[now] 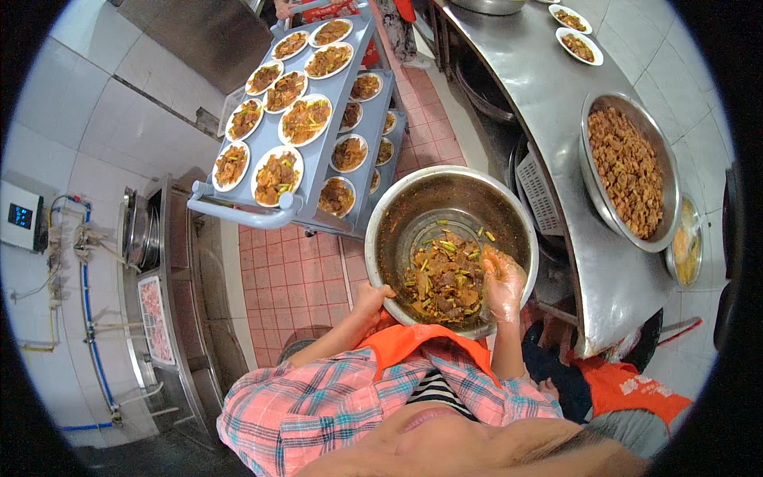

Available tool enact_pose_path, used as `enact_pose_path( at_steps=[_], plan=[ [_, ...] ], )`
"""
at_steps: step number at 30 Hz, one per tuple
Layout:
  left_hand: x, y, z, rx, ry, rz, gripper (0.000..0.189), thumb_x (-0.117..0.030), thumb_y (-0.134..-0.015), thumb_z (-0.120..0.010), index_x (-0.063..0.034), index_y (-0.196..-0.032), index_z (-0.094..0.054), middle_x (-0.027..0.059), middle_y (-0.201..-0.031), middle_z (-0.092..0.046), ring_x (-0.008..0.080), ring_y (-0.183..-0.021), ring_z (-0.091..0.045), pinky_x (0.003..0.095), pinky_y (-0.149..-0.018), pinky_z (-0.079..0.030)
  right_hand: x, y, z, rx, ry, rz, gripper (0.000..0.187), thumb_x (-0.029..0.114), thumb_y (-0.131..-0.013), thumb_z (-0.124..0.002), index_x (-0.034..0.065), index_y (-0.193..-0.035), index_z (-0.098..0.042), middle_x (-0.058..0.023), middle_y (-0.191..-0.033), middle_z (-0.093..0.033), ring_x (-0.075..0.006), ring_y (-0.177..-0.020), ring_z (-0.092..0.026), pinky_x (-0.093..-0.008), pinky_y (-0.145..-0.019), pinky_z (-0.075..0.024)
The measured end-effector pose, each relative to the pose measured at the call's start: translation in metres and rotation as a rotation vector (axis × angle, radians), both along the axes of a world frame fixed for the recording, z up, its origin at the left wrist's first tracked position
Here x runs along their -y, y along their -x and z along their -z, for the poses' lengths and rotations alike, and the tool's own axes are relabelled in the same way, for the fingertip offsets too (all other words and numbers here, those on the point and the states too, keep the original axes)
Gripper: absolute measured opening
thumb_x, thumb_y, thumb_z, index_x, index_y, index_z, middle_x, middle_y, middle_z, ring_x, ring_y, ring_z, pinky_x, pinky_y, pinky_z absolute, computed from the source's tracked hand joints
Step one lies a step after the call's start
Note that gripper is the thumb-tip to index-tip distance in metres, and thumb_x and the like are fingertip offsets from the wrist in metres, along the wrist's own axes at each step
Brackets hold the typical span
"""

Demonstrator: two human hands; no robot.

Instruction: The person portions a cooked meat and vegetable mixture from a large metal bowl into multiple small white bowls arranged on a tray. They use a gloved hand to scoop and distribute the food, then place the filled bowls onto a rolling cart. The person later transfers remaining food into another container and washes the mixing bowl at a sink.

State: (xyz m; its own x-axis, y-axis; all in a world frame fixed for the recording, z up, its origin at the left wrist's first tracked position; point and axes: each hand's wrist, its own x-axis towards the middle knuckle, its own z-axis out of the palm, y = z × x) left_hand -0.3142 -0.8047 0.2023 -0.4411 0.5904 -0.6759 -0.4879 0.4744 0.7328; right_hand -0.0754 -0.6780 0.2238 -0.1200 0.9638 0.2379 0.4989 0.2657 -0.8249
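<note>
A deep stainless-steel bowl (390, 208) is tilted in front of my body. In its bottom lies a mix of sliced brown meat and cut green stalks (450, 277), with bits of sauce stuck to the wall. My left hand (372, 301) grips the near left rim, thumb over the edge. Inside the bowl at the right is my right hand (505, 286), in a clear plastic glove smeared with sauce. Its fingers are bent beside the food; whether they hold any is hidden.
A grey-blue tiered trolley (316, 191) bearing several filled plates (277, 176) stands ahead left. On the right, a steel table (602, 286) holds a large bowl of browned pieces (626, 173). A person in an orange apron (632, 387) is close at right; another person's hand (285, 9) is by the trolley's far end.
</note>
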Motion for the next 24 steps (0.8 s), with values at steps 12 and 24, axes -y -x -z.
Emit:
enact_pose_path(
  at_steps=[12, 24],
  plan=[
    [0.01, -0.053, -0.015, 0.118, -0.011, -0.31, 0.042, 0.005, -0.066, -0.056, 0.0071, -0.108, -0.049, 0.0127, -0.087, -0.057, 0.0279, -0.072, -0.059, 0.0396, -0.062, -0.051, -0.121, 0.059, -0.05, 0.32, -0.09, -0.729, 0.029, 0.024, -0.085, -0.058, 0.0123, -0.111, -0.063, -0.013, -0.079, -0.066, -0.0296, -0.07, -0.063, -0.0415, -0.064, -0.0504],
    [-0.012, -0.114, -0.015, 0.006, -0.074, -0.757, 0.036, 0.008, -0.067, -0.054, 0.0069, -0.103, -0.051, 0.0128, -0.093, -0.058, 0.026, -0.079, -0.061, 0.0373, -0.071, -0.052, -0.231, 0.174, -0.086, 0.373, -0.216, -0.943, 0.05, 0.022, -0.087, -0.055, 0.0264, -0.136, -0.042, -0.0132, -0.087, -0.065, -0.0321, -0.079, -0.064, -0.0447, -0.069, -0.0512]
  ],
)
